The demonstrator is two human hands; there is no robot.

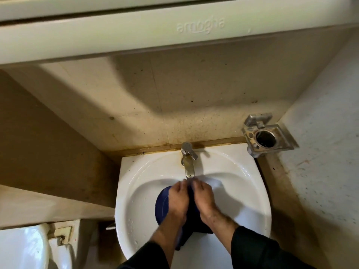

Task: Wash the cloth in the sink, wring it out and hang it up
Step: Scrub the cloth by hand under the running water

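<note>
1 cloth (191, 216) | 1 sink (136, 183) | 2 hands: left hand (177, 199), right hand (204, 197), each grip clutching cloth

One word can be read: "amogha", in raised lowercase letters moulded into the pale underside of the cabinet (136, 33) that spans the top of the frame. It sits right of centre near the upper edge and appears upside down from this view. Its letters are the same pale colour as the surface they stand on. No other lettering, numbers or signs are legible anywhere else.
</note>
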